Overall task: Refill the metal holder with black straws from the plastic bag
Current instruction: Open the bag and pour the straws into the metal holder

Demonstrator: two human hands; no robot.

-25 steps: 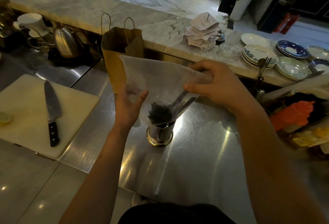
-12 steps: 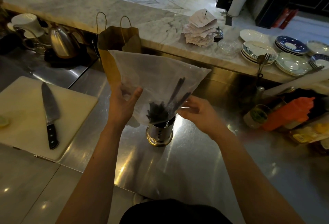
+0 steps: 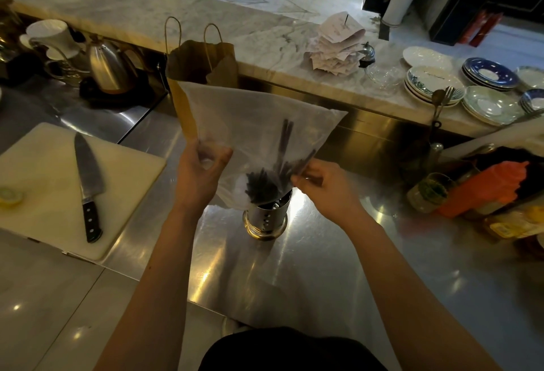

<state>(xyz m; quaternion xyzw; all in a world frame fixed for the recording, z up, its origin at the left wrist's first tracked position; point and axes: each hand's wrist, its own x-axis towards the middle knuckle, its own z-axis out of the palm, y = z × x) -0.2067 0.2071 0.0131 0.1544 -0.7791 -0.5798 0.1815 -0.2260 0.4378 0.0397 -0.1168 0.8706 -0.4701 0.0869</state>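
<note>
Now both hands' grip clamped on the plastic bag [image 3: 250, 123], right hand [image 3: 321, 185] lower than before, left hand [image 3: 200, 170] unmoved.

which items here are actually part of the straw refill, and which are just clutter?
In the job:
- plastic bag, pinched by left hand and right hand
- black straws inside the bag
- metal holder under the bag's mouth

Lying about:
- knife on cutting board
- paper bag
- kettle
- stacked plates
- receipts

No legible text anywhere
</note>
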